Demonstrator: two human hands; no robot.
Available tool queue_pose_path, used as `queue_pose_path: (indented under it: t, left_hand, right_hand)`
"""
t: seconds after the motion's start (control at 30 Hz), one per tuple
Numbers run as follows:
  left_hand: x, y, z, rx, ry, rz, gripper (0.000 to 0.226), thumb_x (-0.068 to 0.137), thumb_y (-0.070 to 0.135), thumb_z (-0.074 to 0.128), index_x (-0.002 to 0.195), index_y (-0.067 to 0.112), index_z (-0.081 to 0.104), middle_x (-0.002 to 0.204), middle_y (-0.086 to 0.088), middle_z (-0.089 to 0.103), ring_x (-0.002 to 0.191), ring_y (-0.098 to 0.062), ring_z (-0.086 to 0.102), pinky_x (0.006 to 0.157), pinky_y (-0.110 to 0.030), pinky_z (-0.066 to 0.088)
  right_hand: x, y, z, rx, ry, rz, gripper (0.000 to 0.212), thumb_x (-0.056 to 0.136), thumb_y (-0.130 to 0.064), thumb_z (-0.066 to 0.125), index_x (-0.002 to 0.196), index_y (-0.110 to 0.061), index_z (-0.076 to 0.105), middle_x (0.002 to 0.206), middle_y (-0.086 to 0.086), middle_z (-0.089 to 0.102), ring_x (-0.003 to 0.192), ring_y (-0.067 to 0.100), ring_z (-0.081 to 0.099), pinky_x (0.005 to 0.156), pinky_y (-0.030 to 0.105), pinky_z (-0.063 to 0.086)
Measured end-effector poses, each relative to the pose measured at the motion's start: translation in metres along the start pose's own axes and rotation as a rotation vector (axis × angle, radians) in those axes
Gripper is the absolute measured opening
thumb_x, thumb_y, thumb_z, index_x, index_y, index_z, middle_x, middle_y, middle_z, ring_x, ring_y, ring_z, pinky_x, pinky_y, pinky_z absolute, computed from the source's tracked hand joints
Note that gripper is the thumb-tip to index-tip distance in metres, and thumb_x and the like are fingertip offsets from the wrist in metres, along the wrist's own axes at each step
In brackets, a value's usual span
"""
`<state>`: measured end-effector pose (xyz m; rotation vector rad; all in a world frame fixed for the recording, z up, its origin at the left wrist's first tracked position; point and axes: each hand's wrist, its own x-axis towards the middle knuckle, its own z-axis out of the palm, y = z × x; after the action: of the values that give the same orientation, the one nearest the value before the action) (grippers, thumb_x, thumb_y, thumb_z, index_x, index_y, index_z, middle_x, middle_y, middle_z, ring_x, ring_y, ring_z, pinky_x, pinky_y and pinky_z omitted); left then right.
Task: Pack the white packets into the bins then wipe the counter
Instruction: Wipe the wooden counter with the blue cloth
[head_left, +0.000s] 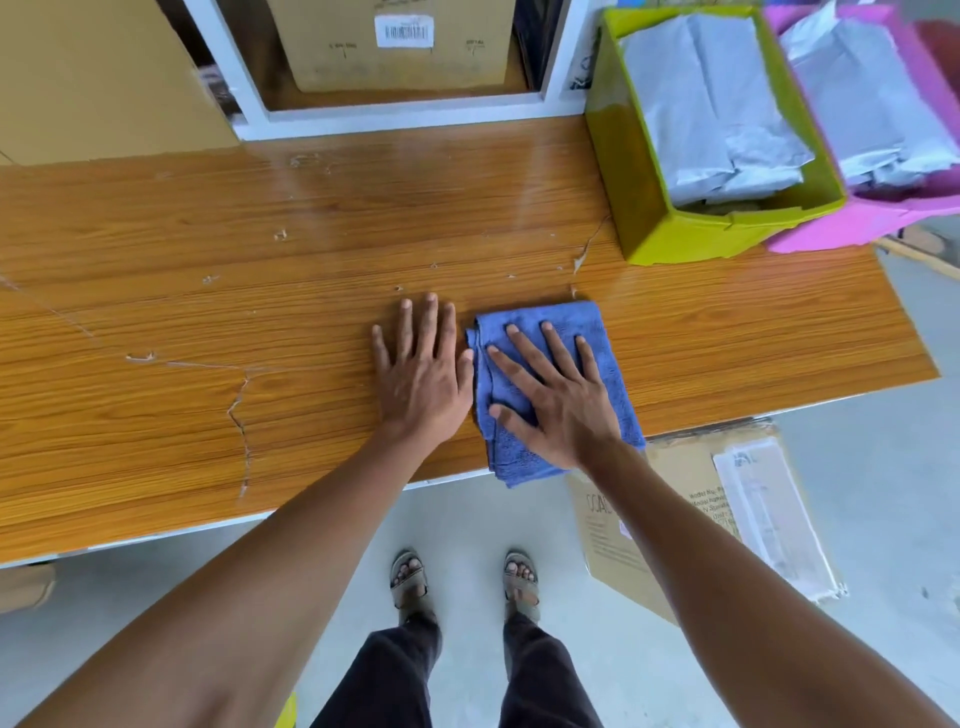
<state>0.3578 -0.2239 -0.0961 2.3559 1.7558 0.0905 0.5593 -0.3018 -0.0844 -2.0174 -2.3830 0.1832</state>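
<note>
Right hand (558, 400) lies flat on a folded blue cloth (550, 389), fingers straight and spread, palm pressing it to the wooden counter (208, 322). The cloth sits near the counter's front edge, right of centre; its near corner hangs slightly past the edge.

Left hand (421, 374) rests flat on the bare counter just beside the cloth's left edge, fingers straight and close together, holding nothing. Its thumb side touches or nearly touches the cloth; hard to tell which.

Green bin (649, 208) stands at the far right of the counter, holding crumpled white packets (717, 114). A pink bin (841, 228) sits against its right side, also filled with white packets (862, 104); part of it is cut off by the frame.

Counter surface is worn: cracks and chips in the laminate at left and near the green bin.

Behind the counter, a cardboard box (395, 47) with a barcode label sits inside a white frame. On the floor under the counter's right end lies a flattened cardboard box (675, 514) with a clear sleeve on it. The person stands in sandals (410, 582) and dark trousers.
</note>
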Motion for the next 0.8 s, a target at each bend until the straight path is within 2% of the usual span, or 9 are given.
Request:
queue_pose_path:
  t: [0.13, 0.27, 0.43, 0.57, 0.7, 0.8]
  left_hand:
    - [0.023, 0.026, 0.005, 0.007, 0.020, -0.067, 0.066, 0.110, 0.052, 0.012, 0.170, 0.026, 0.010, 0.178, 0.003, -0.001, 0.164, -0.030, -0.005, 0.125, -0.071, 0.002]
    - [0.045, 0.037, 0.011, 0.038, 0.049, -0.119, 0.062, 0.109, 0.051, 0.012, 0.169, 0.035, 0.009, 0.178, 0.007, 0.000, 0.164, -0.029, -0.002, 0.124, -0.072, 0.006]
    - [0.049, 0.039, 0.016, 0.061, 0.084, -0.131, 0.061, 0.109, 0.049, 0.014, 0.168, 0.037, 0.009, 0.178, 0.008, 0.000, 0.164, -0.027, -0.001, 0.125, -0.071, 0.007]
    - [0.049, 0.040, 0.015, 0.079, 0.075, -0.144, 0.061, 0.109, 0.053, 0.012, 0.169, 0.037, 0.008, 0.178, 0.008, -0.001, 0.164, -0.026, -0.003, 0.125, -0.070, 0.006]
    - [0.050, 0.043, 0.010, 0.074, 0.061, -0.162, 0.062, 0.109, 0.054, 0.012, 0.168, 0.038, 0.009, 0.178, 0.007, 0.001, 0.164, -0.026, -0.003, 0.126, -0.069, 0.006]
    - [0.048, 0.044, 0.009, 0.078, 0.056, -0.166, 0.061, 0.109, 0.054, 0.012, 0.168, 0.038, 0.008, 0.178, 0.008, 0.000, 0.164, -0.026, -0.003, 0.126, -0.069, 0.006]
  right_hand:
    - [0.036, 0.029, -0.005, -0.020, 0.001, 0.026, 0.073, 0.102, -0.078, 0.021, 0.167, -0.046, 0.008, 0.177, -0.014, 0.000, 0.164, 0.026, -0.002, 0.128, 0.062, 0.007]
    - [0.101, 0.081, -0.013, 0.000, 0.006, 0.031, 0.073, 0.101, -0.081, 0.016, 0.166, -0.049, 0.007, 0.176, -0.015, 0.002, 0.164, 0.027, 0.000, 0.127, 0.063, 0.006]
    - [0.146, 0.109, -0.015, 0.012, 0.012, 0.065, 0.078, 0.097, -0.083, 0.012, 0.166, -0.047, 0.009, 0.177, -0.014, 0.002, 0.163, 0.029, 0.002, 0.127, 0.065, 0.007]
    - [0.097, 0.090, -0.005, 0.036, 0.071, 0.070, 0.079, 0.099, -0.082, 0.020, 0.167, -0.042, 0.017, 0.177, -0.010, 0.010, 0.163, 0.032, 0.009, 0.125, 0.066, 0.011]
    - [0.016, 0.067, 0.003, 0.023, 0.089, 0.054, 0.077, 0.101, -0.079, 0.027, 0.167, -0.041, 0.019, 0.177, -0.008, 0.009, 0.163, 0.032, 0.006, 0.126, 0.066, 0.010]
    - [0.015, 0.068, 0.002, 0.026, 0.067, 0.057, 0.077, 0.100, -0.079, 0.028, 0.167, -0.042, 0.016, 0.177, -0.009, 0.006, 0.163, 0.032, 0.004, 0.125, 0.067, 0.009]
